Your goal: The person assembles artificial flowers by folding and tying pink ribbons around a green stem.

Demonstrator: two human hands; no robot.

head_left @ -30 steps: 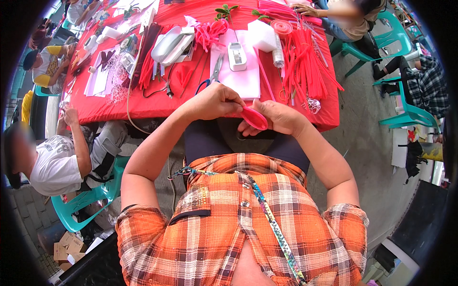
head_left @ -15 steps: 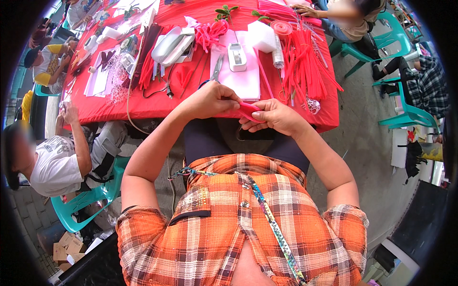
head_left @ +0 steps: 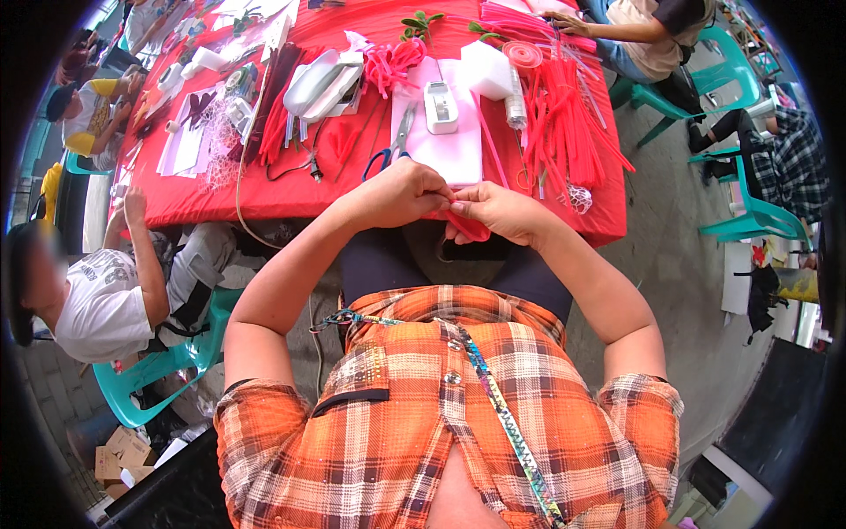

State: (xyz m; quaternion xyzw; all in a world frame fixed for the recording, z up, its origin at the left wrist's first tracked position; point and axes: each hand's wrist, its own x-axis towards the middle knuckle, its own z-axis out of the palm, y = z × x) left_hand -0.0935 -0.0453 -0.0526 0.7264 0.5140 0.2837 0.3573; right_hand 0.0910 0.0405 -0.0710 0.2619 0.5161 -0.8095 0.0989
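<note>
Just past the table's near edge, my left hand [head_left: 404, 189] and my right hand [head_left: 504, 212] meet with fingertips pinched. Between them is a small red-pink petal-shaped piece [head_left: 471, 229], soft-looking and partly covered by the fingers. The left thumb and forefinger grip its upper end, while the right fingers hold its side and lower part. Right beyond my left hand lie scissors [head_left: 402, 132] with dark blue handles, blades pointing away. Pink paper sheets [head_left: 460, 154] lie ahead of both hands, with a white tape-dispenser-like device [head_left: 440, 108] on top.
Bundles of red fuzzy stems [head_left: 564, 123] lie at the table's right. A white foam block [head_left: 486, 70] and a clear roll [head_left: 515, 101] stand beside them. A white case [head_left: 322, 86] sits left of the paper. A seated person [head_left: 106, 295] works at my left.
The petal-shaped piece has turned, its free end now hanging lower. My left hand has moved slightly right, closer to the right hand, and the scissors' blue handles show more.
</note>
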